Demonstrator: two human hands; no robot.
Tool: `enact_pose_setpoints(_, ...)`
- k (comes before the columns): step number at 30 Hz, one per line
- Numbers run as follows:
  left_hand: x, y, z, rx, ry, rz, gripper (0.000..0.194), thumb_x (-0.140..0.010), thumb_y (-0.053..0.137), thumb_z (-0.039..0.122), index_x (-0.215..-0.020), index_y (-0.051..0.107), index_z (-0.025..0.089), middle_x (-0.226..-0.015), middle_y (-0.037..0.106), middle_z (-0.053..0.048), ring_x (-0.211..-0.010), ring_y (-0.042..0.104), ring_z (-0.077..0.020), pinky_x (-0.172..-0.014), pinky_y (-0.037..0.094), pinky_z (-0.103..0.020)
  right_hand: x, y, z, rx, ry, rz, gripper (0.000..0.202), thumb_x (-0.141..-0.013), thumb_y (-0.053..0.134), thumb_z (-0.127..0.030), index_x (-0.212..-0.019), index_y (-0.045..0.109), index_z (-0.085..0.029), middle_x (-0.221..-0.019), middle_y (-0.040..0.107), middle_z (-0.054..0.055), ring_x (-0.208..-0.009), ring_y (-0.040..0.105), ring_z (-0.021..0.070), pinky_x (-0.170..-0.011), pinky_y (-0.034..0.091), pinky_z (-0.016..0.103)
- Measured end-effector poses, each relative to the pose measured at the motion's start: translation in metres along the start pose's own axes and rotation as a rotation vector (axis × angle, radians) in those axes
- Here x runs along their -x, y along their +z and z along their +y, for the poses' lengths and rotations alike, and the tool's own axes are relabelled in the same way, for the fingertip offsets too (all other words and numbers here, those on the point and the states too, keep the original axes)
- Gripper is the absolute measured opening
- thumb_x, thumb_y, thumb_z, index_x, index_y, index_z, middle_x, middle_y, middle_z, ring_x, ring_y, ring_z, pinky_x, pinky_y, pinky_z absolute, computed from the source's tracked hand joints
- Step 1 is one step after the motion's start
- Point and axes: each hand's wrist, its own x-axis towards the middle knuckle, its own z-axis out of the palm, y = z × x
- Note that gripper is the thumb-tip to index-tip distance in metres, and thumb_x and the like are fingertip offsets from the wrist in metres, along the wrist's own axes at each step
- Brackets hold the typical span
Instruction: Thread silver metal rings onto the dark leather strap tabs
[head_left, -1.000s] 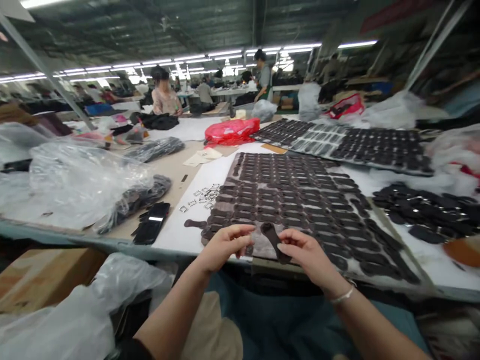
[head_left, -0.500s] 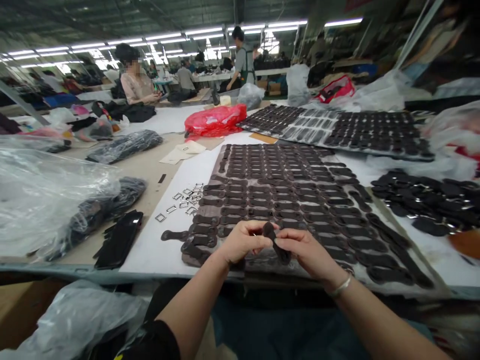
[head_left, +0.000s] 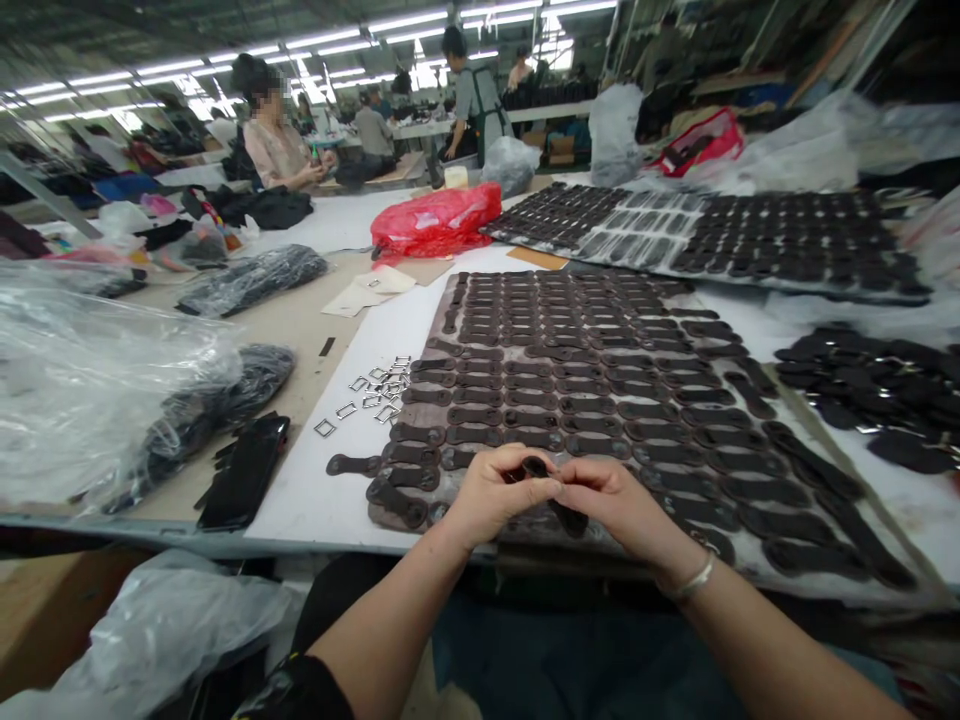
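Note:
My left hand [head_left: 501, 492] and my right hand [head_left: 616, 502] meet above the near edge of a board [head_left: 555, 400] covered with rows of dark strap pieces. Between their fingertips both hands pinch one dark strap piece [head_left: 571, 519], its upper end curled over. A thin bit of metal seems to show by the left fingers, partly hidden. Left of the board lie several metal rectangular rings [head_left: 371, 388] on white sheeting, and a single dark strap [head_left: 354, 465] sticks out past the board's left edge.
A black phone [head_left: 244, 472] and plastic-wrapped bundles [head_left: 217, 395] lie at left. Behind the board are a red plastic bag [head_left: 435, 220] and a second board of straps [head_left: 652, 230]. Dark pieces with metal [head_left: 877, 385] are heaped at right. People work in the background.
The fingers of both hands have drawn closer together around the strap, whose upper end now curls between them. The view has shifted slightly.

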Motion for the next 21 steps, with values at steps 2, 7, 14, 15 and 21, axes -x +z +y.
enact_pose_setpoints(2, 0.0, 0.0, -0.002, 0.033, -0.041, 0.009, 0.023, -0.068, 0.072, 0.034, -0.082, 0.071, 0.015, -0.073, 0.056, -0.002, -0.059, 0.045, -0.0095, -0.055, 0.035, -0.022, 0.0, 0.0, -0.001, 0.1, -0.081, 0.005, 0.024, -0.079, 0.064, -0.04, -0.081, 0.068, -0.017, -0.066, 0.056, 0.001, -0.059, 0.049, 0.013, -0.053, 0.039, 0.024)
enact_pose_setpoints(7, -0.002, -0.001, -0.006, 0.042, -0.094, 0.04, 0.026, -0.067, 0.073, 0.035, -0.084, 0.072, 0.016, -0.071, 0.058, -0.001, -0.053, 0.043, -0.0073, -0.048, 0.031, -0.02, -0.002, 0.002, -0.001, 0.464, -0.295, 0.101, 0.019, -0.076, 0.068, -0.037, -0.085, 0.072, -0.021, -0.075, 0.063, 0.003, -0.069, 0.055, 0.0173, -0.062, 0.042, 0.027)
enact_pose_setpoints(14, -0.005, 0.003, -0.014, 0.159, -0.209, 0.081, 0.038, -0.064, 0.075, 0.038, -0.092, 0.07, 0.013, -0.057, 0.051, 0.003, -0.044, 0.036, -0.0043, -0.041, 0.026, -0.019, -0.007, 0.001, 0.007, 0.237, -0.181, 0.041, 0.018, -0.083, 0.061, -0.035, -0.093, 0.073, -0.024, -0.086, 0.068, 0.003, -0.083, 0.059, 0.0202, -0.076, 0.043, 0.03)
enact_pose_setpoints(15, -0.006, 0.003, -0.015, 0.17, -0.215, 0.086, 0.038, -0.064, 0.075, 0.039, -0.091, 0.07, 0.012, -0.057, 0.051, 0.003, -0.044, 0.036, -0.004, -0.04, 0.026, -0.018, -0.008, 0.001, 0.008, 0.174, -0.138, 0.024, 0.019, -0.083, 0.061, -0.034, -0.094, 0.073, -0.024, -0.088, 0.068, 0.003, -0.086, 0.058, 0.0206, -0.079, 0.042, 0.03)
enact_pose_setpoints(21, -0.005, 0.001, -0.009, 0.218, -0.241, 0.1, 0.037, -0.065, 0.074, 0.041, -0.085, 0.069, 0.01, -0.059, 0.054, 0.001, -0.041, 0.035, -0.0029, -0.038, 0.023, -0.018, -0.009, 0.006, 0.015, -0.196, 0.049, 0.012, 0.018, -0.077, 0.067, -0.037, -0.082, 0.074, -0.02, -0.079, 0.067, 0.002, -0.079, 0.057, 0.018, -0.077, 0.041, 0.03)
